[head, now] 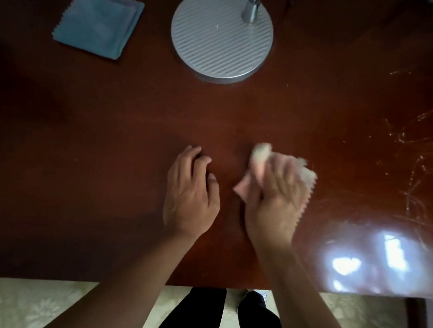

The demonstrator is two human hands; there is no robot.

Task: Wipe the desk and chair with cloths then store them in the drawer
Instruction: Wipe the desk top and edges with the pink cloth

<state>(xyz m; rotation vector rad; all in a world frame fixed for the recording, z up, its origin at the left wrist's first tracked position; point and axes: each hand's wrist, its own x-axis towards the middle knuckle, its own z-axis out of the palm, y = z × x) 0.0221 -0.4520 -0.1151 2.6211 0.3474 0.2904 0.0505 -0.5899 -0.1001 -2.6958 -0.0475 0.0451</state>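
The job looks early: the right hand [275,192] is closed around a crumpled pale cloth [303,174], pressing it on the desk [100,146] near the front edge (blurred). The left hand [191,193] rests loosely open, holding nothing. The folded blue cloth [99,20] lies untouched far left, beside the lamp base [220,35]; no chair or drawer is visible.

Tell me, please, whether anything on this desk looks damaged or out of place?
Pale curved streaks or scratches mark the desk at its right side, near the glare. The folded blue cloth and lamp base sit neatly.
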